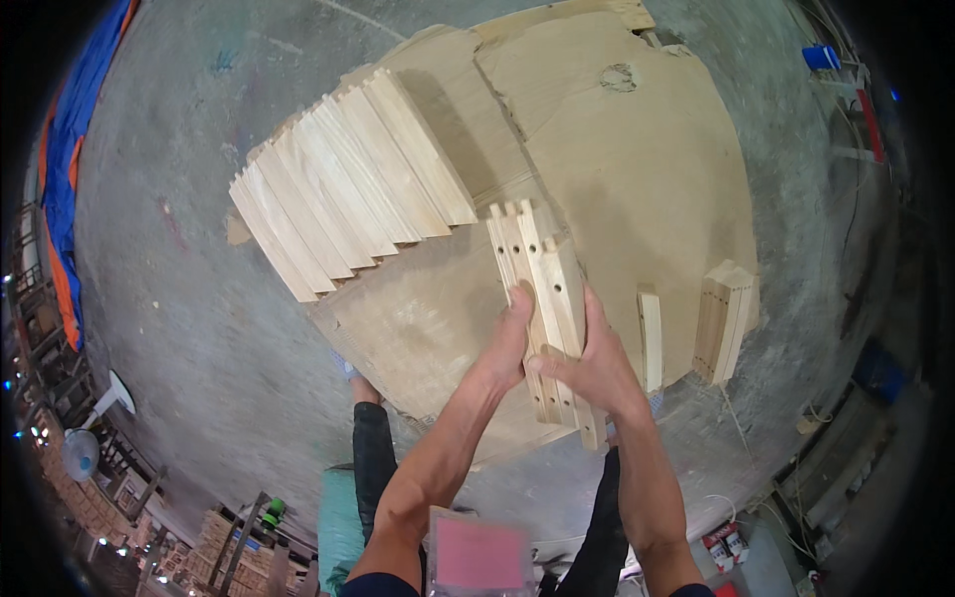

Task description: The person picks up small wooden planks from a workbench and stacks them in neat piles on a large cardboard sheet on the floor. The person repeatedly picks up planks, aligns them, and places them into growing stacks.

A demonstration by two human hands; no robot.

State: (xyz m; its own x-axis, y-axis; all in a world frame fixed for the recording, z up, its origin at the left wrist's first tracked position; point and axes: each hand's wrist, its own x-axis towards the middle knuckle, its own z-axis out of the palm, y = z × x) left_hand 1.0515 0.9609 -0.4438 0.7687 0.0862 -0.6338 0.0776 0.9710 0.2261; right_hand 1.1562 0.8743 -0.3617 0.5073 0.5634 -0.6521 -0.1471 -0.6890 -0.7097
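Note:
Between my hands is a bundle of pale wooden slats [545, 298] with round drilled holes along their faces, held lengthwise in front of me. My left hand [509, 338] is closed against its left side. On the other side my right hand [595, 360] wraps round it, thumb across the near face. One slat on the right sits lower than the others. Ahead and to the left, a large row of similar wooden slats [348, 179] lies side by side on the cardboard sheet [637, 149].
A single slat [650, 338] and a small stack of drilled slats [722, 323] stand at the right of the cardboard. A wooden board [567, 18] lies at its far edge. Blue and orange tarpaulin [68, 169] runs along the left. A fan [82, 455] stands at lower left.

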